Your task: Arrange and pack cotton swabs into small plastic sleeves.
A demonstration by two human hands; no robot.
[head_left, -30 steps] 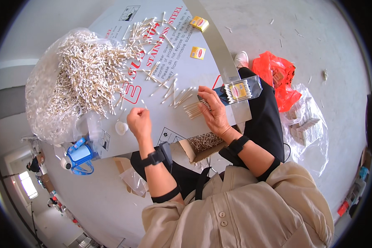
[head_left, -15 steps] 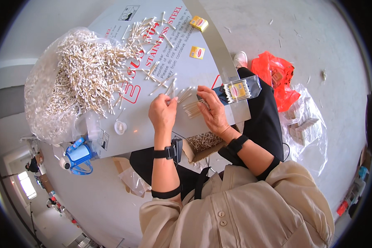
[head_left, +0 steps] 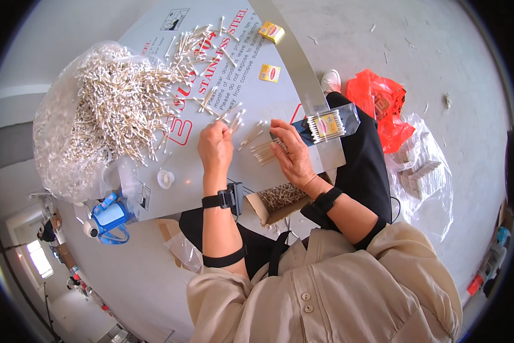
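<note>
My left hand (head_left: 216, 147) is closed in a pinch at the middle of the table, with a few cotton swabs (head_left: 237, 121) at its fingertips; which of them it grips is partly hidden. My right hand (head_left: 294, 153) curls its fingers and thumb around the ends of a row of cotton swabs (head_left: 263, 153) near the table edge. Between the hands lie more loose swabs (head_left: 253, 134). Just right of my right hand, a clear packet (head_left: 349, 117) holds white-tipped swabs and a yellow card (head_left: 327, 125).
A large clear bag (head_left: 54, 137) spills a heap of swabs (head_left: 117, 103) over the table's left. Two small yellow boxes (head_left: 271, 32) (head_left: 269, 72) lie farther back. An open carton (head_left: 277, 200) of swabs sits below the edge. Red (head_left: 377, 106) and clear bags (head_left: 425, 177) stand right.
My left hand has shifted slightly left and turned its knuckles upward; the swab that stood upright in its pinch no longer shows so. My right hand stays nearly still on its swabs.
</note>
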